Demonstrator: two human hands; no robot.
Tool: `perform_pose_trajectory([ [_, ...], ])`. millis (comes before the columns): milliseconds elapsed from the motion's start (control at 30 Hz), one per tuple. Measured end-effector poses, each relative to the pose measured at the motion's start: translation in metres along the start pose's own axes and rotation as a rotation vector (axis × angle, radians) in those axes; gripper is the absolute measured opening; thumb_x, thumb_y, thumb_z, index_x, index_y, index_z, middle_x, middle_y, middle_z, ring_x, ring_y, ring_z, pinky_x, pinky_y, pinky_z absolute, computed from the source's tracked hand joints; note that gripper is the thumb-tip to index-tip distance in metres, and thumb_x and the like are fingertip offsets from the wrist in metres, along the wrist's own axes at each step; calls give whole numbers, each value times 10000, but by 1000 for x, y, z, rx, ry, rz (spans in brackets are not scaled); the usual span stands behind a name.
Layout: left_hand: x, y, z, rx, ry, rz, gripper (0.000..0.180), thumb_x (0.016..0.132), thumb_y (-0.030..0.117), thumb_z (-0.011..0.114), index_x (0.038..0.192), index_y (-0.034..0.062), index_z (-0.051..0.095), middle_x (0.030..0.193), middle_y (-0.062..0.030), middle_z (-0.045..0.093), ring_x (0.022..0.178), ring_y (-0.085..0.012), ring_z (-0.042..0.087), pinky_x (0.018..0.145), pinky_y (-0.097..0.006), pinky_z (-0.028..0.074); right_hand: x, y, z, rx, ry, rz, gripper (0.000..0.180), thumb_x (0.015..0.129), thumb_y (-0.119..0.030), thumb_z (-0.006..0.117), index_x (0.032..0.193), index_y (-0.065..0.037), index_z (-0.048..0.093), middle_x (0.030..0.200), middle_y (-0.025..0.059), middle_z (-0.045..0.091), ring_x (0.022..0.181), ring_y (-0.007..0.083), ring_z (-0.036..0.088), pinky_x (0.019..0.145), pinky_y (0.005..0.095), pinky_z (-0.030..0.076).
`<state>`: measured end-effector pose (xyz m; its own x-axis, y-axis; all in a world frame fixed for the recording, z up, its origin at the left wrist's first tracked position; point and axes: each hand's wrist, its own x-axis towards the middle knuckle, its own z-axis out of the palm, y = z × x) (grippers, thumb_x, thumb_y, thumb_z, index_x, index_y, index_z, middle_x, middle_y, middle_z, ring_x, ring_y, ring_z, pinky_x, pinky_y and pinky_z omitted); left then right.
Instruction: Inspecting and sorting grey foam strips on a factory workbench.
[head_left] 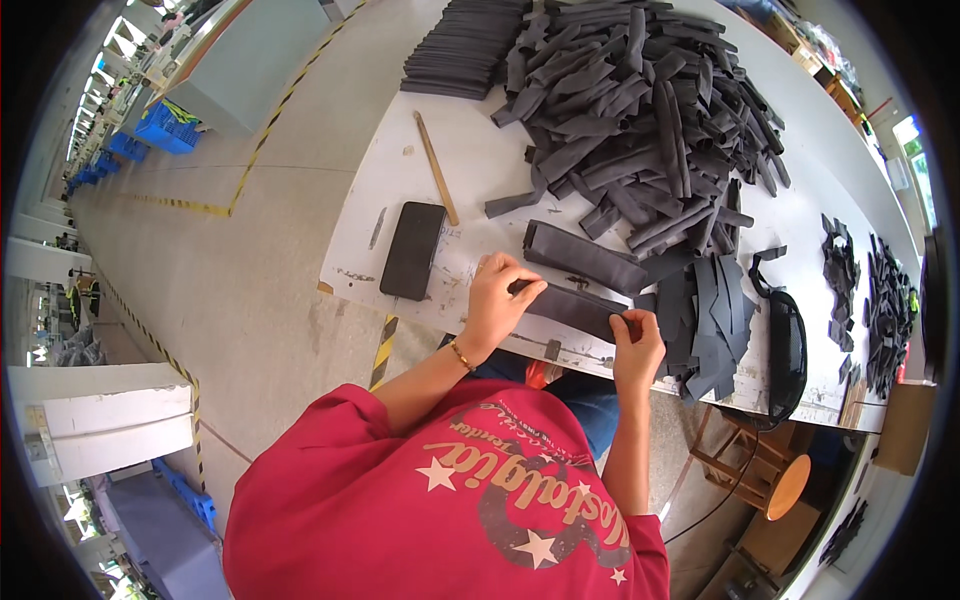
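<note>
A dark grey fabric strip (pixel 572 308) is stretched between my two hands, just over the table's near edge. My left hand (pixel 497 299) pinches its left end between thumb and fingers. At the other end, my right hand (pixel 637 345) grips the strip's right corner. Directly beyond lies another folded dark fabric piece (pixel 584 258), flat on the white table (pixel 470 185). Flat dark cut pieces (pixel 722 315) are stacked loosely to the right of my right hand. A black phone (pixel 413 251) rests left of my left hand.
A large heap of dark strips (pixel 640 110) covers the table's far middle, with a neat row of strips (pixel 462 50) beside it. A wooden stick (pixel 436 168) lies beyond the phone. At right are a black glossy object (pixel 786 355), smaller dark piles (pixel 885 315) and a wooden stool (pixel 787 486).
</note>
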<state>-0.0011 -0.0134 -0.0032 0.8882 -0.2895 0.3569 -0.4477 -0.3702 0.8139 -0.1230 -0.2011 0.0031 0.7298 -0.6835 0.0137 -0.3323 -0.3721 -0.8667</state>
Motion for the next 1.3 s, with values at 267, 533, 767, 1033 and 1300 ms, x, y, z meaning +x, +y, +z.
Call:
perform_pose_trajectory([
  [267, 110, -52, -10, -8, 101, -9, 145, 822, 168, 725, 873, 36, 691, 864, -93, 652, 779, -241, 622, 705, -337, 487, 28, 13, -36, -233, 274, -181, 122, 864, -109, 676, 918, -9, 631, 820, 106, 569, 679, 225, 528, 624, 349, 448],
  [533, 147, -100, 10, 422, -283, 101, 232, 852, 262, 666, 880, 32, 687, 889, -152, 654, 847, -335, 627, 772, -432, 494, 116, 69, -103, -696, 480, -240, 165, 910, -160, 600, 938, -2, 633, 935, 146, 630, 851, 331, 593, 734, 425, 480],
  [767, 139, -86, -11, -76, -75, -411, 260, 968, 255, 540, 991, 1, 589, 786, -175, 661, 725, -255, 654, 612, -359, 500, 165, 102, -116, -1403, 127, -199, 180, 902, -145, 528, 924, -22, 657, 953, 132, 668, 936, 290, 644, 791, 363, 532],
  [1033, 105, -81, -19, -1244, -106, -794, 260, 993, 171, 522, 1073, -69, 583, 886, -152, 667, 718, -195, 662, 589, -311, 547, 152, 100, -122, -1235, 198, -357, 89, 919, -125, 525, 907, -53, 577, 971, 110, 639, 958, 289, 610, 806, 389, 498],
  [1300, 88, -36, -34, -1500, -132, -799, 128, 936, 33, 578, 1028, -56, 581, 1022, -148, 654, 958, -247, 662, 880, -386, 569, 109, -5, -108, -155, 423, -292, 497, 898, 64, 514, 1370, -83, 456, 972, 88, 568, 853, 201, 557, 792, 324, 460],
])
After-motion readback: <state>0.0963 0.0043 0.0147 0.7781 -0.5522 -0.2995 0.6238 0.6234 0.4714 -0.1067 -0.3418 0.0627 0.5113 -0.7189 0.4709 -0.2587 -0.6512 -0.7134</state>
